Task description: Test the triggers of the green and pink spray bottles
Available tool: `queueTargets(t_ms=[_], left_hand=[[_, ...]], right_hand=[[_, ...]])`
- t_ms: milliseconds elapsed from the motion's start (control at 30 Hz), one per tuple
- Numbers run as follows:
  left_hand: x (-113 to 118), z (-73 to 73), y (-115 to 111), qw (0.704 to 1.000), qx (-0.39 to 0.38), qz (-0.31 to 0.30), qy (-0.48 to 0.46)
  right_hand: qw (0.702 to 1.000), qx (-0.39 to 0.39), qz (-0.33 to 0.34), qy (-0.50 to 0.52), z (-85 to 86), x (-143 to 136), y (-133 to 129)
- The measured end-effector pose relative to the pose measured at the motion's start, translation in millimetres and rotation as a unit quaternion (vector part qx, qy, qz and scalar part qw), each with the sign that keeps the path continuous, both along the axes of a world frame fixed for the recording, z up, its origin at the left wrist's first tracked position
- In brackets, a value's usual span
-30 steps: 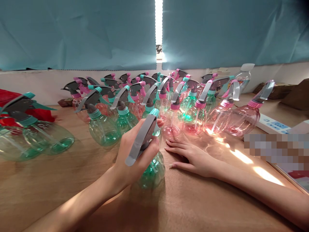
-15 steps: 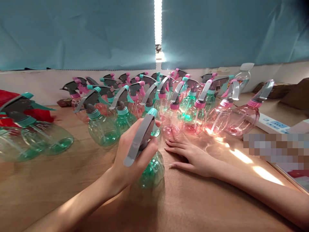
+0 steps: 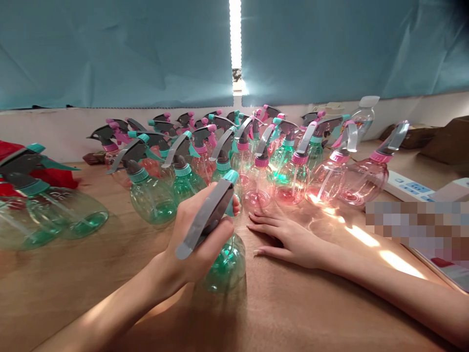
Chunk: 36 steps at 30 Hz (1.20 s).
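Observation:
A green spray bottle point(image 3: 224, 266) with a grey and teal spray head stands a little below the middle of the view. My left hand point(image 3: 196, 230) is wrapped round its neck and trigger. My right hand point(image 3: 289, 237) lies flat on the wooden table point(image 3: 293, 313) to the right of that bottle, fingers spread, holding nothing. Just beyond my right fingertips is a pink spray bottle point(image 3: 258, 188). Another green bottle point(image 3: 152, 200) stands beyond my left hand, beside more of its kind.
Several pink and green spray bottles crowd the back. More green bottles point(image 3: 82, 215) and a red bag point(image 3: 58, 177) are at the left. A white power strip point(image 3: 406, 186), a clear bottle point(image 3: 364, 117) and a brown box point(image 3: 445, 144) are at the right.
The held bottle's spray head has shifted slightly left and down with my left hand. The whole view has moved a little; my right hand stays flat on the table.

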<state>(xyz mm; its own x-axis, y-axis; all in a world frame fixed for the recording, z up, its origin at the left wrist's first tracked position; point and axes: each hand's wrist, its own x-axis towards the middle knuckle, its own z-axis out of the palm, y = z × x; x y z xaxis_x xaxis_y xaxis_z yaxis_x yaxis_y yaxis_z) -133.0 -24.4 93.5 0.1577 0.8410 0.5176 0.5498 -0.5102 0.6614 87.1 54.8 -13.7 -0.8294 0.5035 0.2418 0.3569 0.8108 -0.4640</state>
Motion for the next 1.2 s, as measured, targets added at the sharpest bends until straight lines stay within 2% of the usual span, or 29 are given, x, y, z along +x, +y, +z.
queueTargets(t_ms=[167, 267, 367, 700, 1200], left_hand=[[1.3, 0.3, -1.2, 1.0, -0.015, 0.001, -0.007], [2.5, -2.8, -2.1, 0.998, -0.042, 0.023, -0.031], [3.8, -5.5, -2.6, 0.998, -0.037, 0.046, -0.032], [6.7, -6.2, -4.3, 0.996, -0.044, 0.059, -0.047], [5.5, -8.6, -2.4, 0.998, -0.034, 0.032, -0.045]], right_hand=[[1.0, -0.011, -0.001, 0.005, 0.9, -0.1, -0.1], [1.0, -0.009, 0.002, 0.004, 1.4, 0.0, -0.1], [1.0, -0.004, 0.004, -0.001, 1.6, 0.1, 0.0], [1.0, 0.004, 0.001, -0.007, 1.3, 0.1, 0.0], [1.0, 0.005, -0.002, -0.003, 0.7, -0.3, -1.8]])
